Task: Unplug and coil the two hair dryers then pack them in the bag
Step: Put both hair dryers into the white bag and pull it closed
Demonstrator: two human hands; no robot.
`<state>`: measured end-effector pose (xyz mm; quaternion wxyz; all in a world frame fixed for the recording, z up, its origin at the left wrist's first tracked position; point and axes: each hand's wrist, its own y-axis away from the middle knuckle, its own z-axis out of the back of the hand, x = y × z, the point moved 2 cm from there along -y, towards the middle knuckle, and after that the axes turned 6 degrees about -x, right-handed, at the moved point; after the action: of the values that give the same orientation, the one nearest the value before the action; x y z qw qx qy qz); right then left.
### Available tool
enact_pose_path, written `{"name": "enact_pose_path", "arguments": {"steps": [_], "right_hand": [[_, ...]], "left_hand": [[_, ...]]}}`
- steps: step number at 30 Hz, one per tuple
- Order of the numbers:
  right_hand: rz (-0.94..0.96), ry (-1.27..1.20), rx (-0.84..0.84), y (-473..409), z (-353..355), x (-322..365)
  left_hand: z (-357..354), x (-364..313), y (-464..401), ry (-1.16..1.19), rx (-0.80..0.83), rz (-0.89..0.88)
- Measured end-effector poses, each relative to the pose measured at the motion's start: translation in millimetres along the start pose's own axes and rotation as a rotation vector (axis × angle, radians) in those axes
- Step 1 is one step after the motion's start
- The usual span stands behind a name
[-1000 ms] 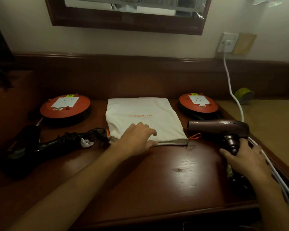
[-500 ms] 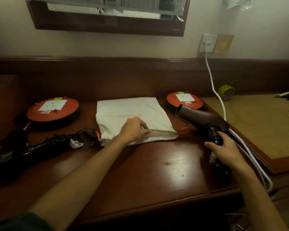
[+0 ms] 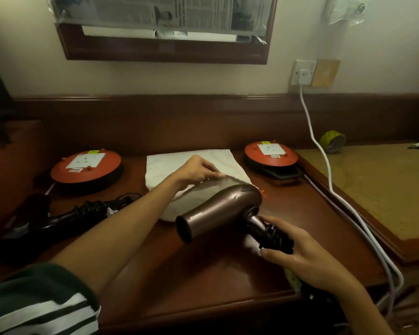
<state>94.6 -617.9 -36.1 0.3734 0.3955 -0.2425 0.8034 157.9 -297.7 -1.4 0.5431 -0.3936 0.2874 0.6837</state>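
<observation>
The right hand [image 3: 307, 259] curls its fingers around the brown hair dryer [image 3: 218, 211] handle, above the bench [image 3: 215, 274] middle. Left hand [image 3: 198, 171] fingers pinch the white bag [image 3: 179, 165] mouth, lifting it beside the dryer's rear.

- A dark, glossy wooden tabletop [image 3: 215, 269] runs along a wooden back rail under the wall.
- A white cloth bag [image 3: 191, 163] lies at the back centre, its near edge lifted.
- An orange-topped cable reel [image 3: 86, 165] sits left of the bag; a second reel [image 3: 271, 154] sits right of it.
- A black hair dryer [image 3: 58, 218] with its cord wound round the handle lies at the left, near the first reel.
</observation>
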Motion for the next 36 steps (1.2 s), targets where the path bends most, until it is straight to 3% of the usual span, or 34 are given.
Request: {"name": "enact_pose_path", "arguments": {"steps": [9, 15, 21, 25, 30, 36], "right_hand": [[-0.043, 0.207, -0.019, -49.3, -18.9, 4.0], [-0.125, 0.299, -0.101, -64.6, -31.2, 5.6], [-0.138, 0.237, -0.166, -23.5, -37.9, 4.8], [-0.143, 0.409, -0.228, -20.3, -52.7, 4.4], [-0.164, 0.149, -0.201, -35.1, -45.0, 14.1], [-0.163, 0.113, -0.269, -60.9, -47.0, 30.1]], "left_hand": [[2.7, -9.4, 3.2, -0.087, 0.019, -0.204], [4.1, -11.9, 2.9, -0.097, 0.007, -0.207], [5.2, -6.5, 0.8, -0.109, 0.014, -0.226], [1.1, -5.0, 0.5, -0.096, 0.016, -0.238], [1.9, -10.7, 1.9, -0.126, 0.01, -0.259], [-0.3, -25.5, 2.9, -0.21, 0.006, -0.316]]}}
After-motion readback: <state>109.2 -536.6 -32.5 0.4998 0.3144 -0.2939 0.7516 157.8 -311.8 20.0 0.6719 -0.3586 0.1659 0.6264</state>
